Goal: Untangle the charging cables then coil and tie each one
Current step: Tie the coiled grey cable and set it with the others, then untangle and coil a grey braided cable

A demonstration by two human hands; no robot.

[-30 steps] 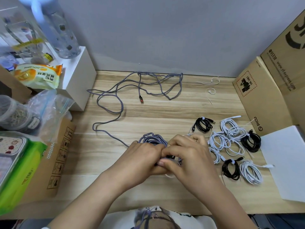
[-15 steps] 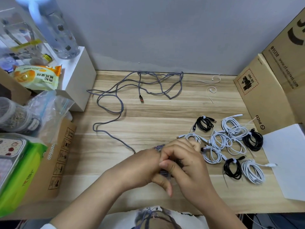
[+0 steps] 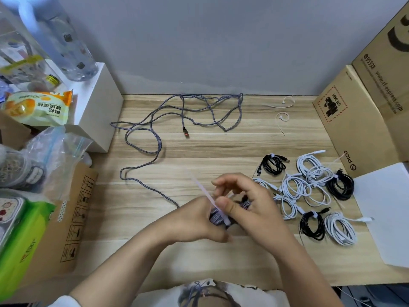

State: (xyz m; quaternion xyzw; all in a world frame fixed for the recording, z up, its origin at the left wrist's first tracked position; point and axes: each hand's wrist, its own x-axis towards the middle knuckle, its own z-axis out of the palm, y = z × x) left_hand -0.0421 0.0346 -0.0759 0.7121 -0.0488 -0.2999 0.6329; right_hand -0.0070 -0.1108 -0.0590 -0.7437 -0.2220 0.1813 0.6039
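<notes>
Beside a brown cardboard box (image 3: 354,129) printed "PICO" and "UN 3481", the left hand (image 3: 194,220) grips a coiled grey braided cable (image 3: 215,216) while the right hand (image 3: 250,204) pinches a white plastic tie (image 3: 210,199).

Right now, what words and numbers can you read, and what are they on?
"PICO": small cardboard box, near its lower edge.
"UN 3481": red-bordered label on that box.
"95338" and "www.sf-express.com": big cardboard box.
Chinese characters on the orange snack bag: too blurred to read.
Pictogram signs on the left cardboard box: symbols, no readable words.
</notes>
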